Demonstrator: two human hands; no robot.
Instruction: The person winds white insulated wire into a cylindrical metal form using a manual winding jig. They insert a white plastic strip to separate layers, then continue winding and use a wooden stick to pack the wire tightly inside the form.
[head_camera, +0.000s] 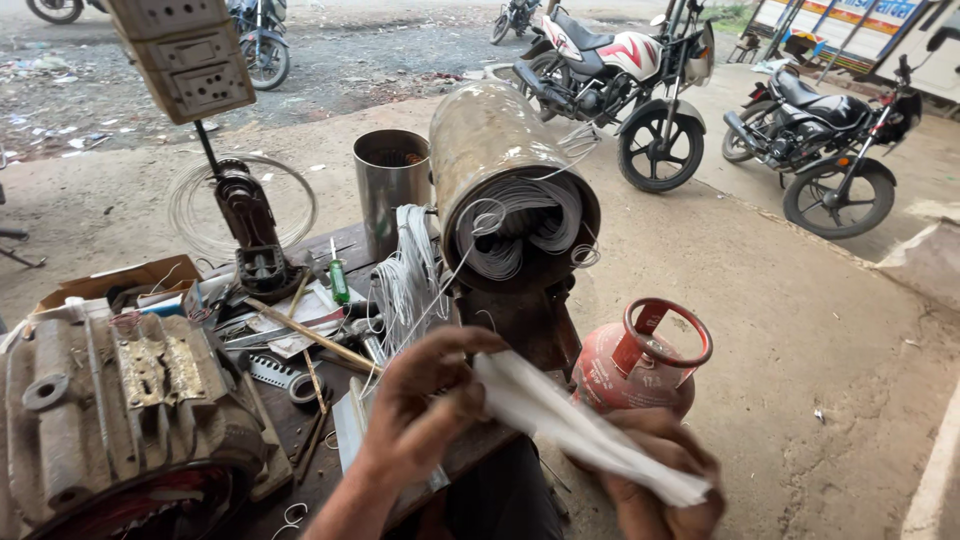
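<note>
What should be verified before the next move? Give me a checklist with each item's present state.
1. Left hand pinching one end of the white paper strip: ok.
2. Right hand holding the other end: ok.
3. Strip flat, uncreased: not ok, it is twisted.
4. Winding wires seated inside the motor stator: not ok, loose loops stick out.
5. Red gas cylinder shut: cannot tell.

Stator cylinder (500, 170) just beyond fingers (440, 385)

2 hands: left hand (425, 410), right hand (660, 480); 1 paper strip (580, 425); 1 gas cylinder (635, 365); 1 green screwdriver (339, 275); 1 steel cup (390, 185).
</note>
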